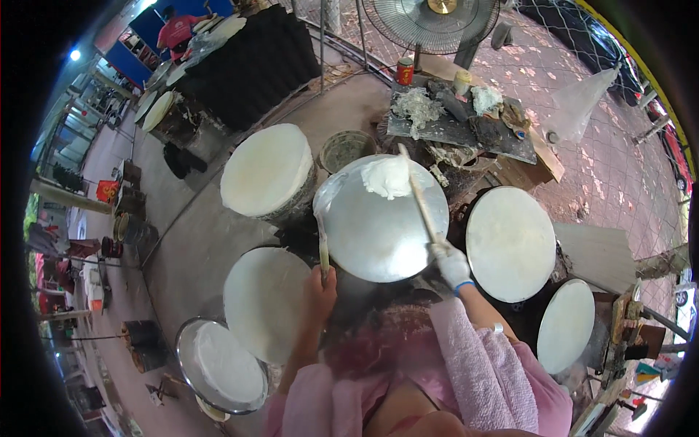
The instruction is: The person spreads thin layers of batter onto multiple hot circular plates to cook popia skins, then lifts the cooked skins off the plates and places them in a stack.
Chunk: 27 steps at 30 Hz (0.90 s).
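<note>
A round silvery metal plate (375,240) is in front of me, with a lump of white batter or paste (386,175) near its back edge. My left hand (320,295), bare, grips an upright pale-handled tool (323,251) at the plate's left; its upper end is smeared white. My right hand (449,264), in a white glove with a blue cuff, grips a long wooden stick (419,197) that slants across the plate and touches the white lump. Several round cream-coloured surfaces (508,244) surround the plate. A pale bucket (342,149) stands behind it.
A cluttered dark stand (459,142) holds a red can and crumpled plastic behind the plate. A large fan (429,22) stands beside a wire fence. A steel basin (222,364) sits at lower left. A co-worker in red (177,33) is at a black-draped table (247,69).
</note>
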Motion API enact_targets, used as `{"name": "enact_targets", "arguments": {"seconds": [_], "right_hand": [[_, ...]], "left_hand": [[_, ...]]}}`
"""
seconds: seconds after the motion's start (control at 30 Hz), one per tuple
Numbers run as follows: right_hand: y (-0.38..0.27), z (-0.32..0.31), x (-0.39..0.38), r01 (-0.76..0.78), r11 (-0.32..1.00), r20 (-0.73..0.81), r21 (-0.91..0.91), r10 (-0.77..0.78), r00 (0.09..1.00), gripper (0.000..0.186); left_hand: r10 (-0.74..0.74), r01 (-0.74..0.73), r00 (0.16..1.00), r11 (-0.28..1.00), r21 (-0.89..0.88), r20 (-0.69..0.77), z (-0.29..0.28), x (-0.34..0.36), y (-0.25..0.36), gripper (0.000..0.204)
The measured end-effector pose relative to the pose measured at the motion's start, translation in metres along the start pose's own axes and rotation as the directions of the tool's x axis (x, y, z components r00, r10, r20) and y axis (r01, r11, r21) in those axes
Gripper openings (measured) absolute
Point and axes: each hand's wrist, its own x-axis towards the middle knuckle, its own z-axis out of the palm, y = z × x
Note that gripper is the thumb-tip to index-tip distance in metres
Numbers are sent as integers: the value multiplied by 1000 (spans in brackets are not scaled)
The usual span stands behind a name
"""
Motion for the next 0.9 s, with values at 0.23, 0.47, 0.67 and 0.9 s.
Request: {"name": "enact_targets", "arguments": {"seconds": [0.23,0.47,0.67,0.9], "right_hand": [[-59,-3,7,79,926,152,-369,-24,988,28],[-9,22,26,-77,995,360,58,51,932,30],[-16,-45,74,241,967,293,-82,-208,933,36],[-26,-15,84,-104,994,608,-24,97,788,33]], "left_hand": [[-124,132,991,864,-487,49,-19,-26,49,20],[-282,265,956,722,-640,77,-1,-5,52,19],[-451,356,892,737,-575,-26,8,-30,37,16],[-490,368,855,803,-469,-168,12,-44,29,21]]}}
